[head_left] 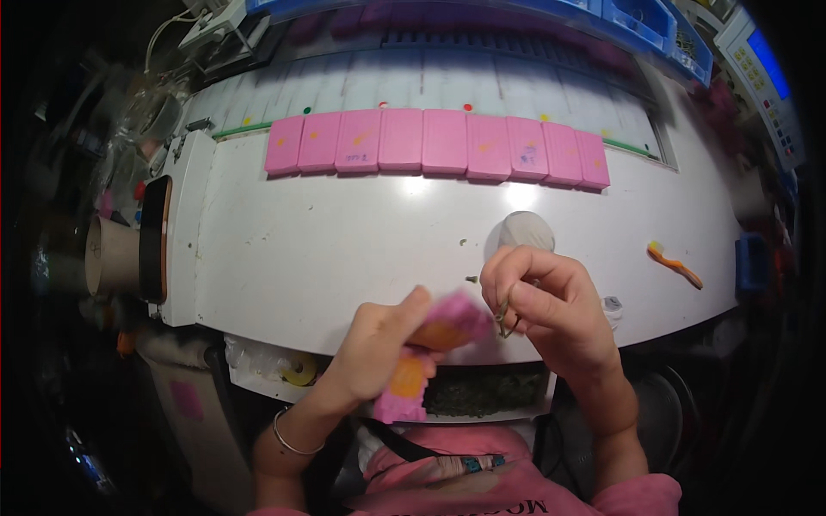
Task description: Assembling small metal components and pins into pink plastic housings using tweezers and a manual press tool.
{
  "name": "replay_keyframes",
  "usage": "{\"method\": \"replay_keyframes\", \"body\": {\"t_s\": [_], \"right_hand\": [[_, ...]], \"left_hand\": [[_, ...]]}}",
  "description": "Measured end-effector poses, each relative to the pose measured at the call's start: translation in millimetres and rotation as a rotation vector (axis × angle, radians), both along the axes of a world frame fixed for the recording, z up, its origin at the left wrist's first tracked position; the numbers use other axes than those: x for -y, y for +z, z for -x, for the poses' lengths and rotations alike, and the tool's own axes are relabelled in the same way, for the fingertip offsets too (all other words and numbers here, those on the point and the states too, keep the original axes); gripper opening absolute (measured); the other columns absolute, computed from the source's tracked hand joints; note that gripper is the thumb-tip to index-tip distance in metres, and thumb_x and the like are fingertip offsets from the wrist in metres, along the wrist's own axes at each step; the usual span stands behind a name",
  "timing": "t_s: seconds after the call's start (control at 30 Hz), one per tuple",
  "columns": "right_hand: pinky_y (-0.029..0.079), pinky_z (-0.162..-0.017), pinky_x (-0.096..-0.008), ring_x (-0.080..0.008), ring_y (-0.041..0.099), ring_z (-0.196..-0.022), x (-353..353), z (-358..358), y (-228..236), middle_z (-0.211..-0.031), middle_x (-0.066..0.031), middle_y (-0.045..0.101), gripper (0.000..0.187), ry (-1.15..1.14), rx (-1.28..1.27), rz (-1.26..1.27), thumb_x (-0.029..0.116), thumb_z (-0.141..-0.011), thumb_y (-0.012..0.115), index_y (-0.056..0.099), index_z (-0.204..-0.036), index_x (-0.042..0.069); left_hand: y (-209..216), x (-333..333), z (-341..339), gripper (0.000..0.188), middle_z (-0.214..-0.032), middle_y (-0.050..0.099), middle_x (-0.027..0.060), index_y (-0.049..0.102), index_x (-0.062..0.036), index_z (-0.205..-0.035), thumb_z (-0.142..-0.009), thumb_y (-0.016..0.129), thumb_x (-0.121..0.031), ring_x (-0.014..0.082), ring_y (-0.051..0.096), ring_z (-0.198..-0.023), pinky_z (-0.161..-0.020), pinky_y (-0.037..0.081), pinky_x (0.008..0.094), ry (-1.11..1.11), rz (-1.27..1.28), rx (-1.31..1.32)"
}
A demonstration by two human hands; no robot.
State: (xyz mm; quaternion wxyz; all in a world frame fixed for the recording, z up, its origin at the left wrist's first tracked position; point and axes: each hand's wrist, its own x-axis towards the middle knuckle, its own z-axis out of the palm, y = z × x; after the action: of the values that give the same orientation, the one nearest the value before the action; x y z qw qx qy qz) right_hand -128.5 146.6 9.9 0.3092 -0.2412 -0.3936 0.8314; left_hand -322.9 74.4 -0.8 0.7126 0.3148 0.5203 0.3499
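My left hand (376, 342) grips a pink rubber mold (404, 397) with orange patches on its inner faces. The mold is bent open, and its upper flap is smeared by motion. Close to that flap, my right hand (544, 297) pinches a small olive-green piece (502, 320) between thumb and fingertips; it looks like a thin wax loop, too small to make out fully. Behind the right hand stands a round whitish container (527, 230), partly hidden by the fingers. A dark green scrap (471, 279) lies on the white table beside the right hand.
Several pink blocks (401, 140) stand in a row across the table. An orange brush (675, 265) lies at the right. A phone (155, 239) rests at the left edge. Below the table edge is a drawer with dark green bits (482, 393). Blue bins (641, 26) sit at the back.
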Motion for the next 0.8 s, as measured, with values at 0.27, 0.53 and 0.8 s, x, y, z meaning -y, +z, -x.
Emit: {"method": "replay_keyframes", "body": {"t_s": [0.27, 0.53, 0.8], "right_hand": [[0.040, -0.061, -0.0189, -0.0068, 0.051, -0.076, 25.5, 20.3, -9.9, -0.092, -0.0023, 0.053, 0.007, -0.276, 0.332, -0.386, 0.005, -0.085, 0.060, 0.064, -0.090, 0.004], [0.041, -0.046, -0.0236, -0.0143, 0.053, -0.055, 29.1, -0.8, -7.2, -0.071, -0.0063, 0.056, 0.021, -0.365, 0.622, -1.028, -0.003, -0.073, 0.068, 0.064, -0.093, 0.001], [0.038, -0.044, -0.0283, -0.0209, 0.050, -0.049, 37.1, -1.0, 1.6, -0.063, -0.0088, 0.053, 0.009, -0.339, 0.706, -1.171, -0.001, -0.076, 0.064, 0.061, -0.084, -0.001]], "left_hand": [[-3.2, 0.6, -28.6, 0.025, -0.090, 0.058, 0.0055, 0.062, 0.0025, -0.101, -0.077, 0.066, -0.002, 0.0111, 0.057, -0.082, -0.077, 0.045, 0.0238, 0.171, -0.485, -0.099], [-6.2, 3.8, -24.9, 0.009, -0.085, 0.059, 0.0047, 0.062, 0.0031, -0.087, -0.080, 0.064, -0.002, 0.0083, 0.055, -0.080, -0.073, 0.044, 0.0218, 0.249, -0.445, -0.120], [-1.9, 4.9, -27.8, 0.011, -0.087, 0.059, 0.0065, 0.061, 0.0038, -0.087, -0.078, 0.065, 0.000, 0.0101, 0.056, -0.081, -0.074, 0.045, 0.0232, 0.204, -0.490, -0.104]]}}
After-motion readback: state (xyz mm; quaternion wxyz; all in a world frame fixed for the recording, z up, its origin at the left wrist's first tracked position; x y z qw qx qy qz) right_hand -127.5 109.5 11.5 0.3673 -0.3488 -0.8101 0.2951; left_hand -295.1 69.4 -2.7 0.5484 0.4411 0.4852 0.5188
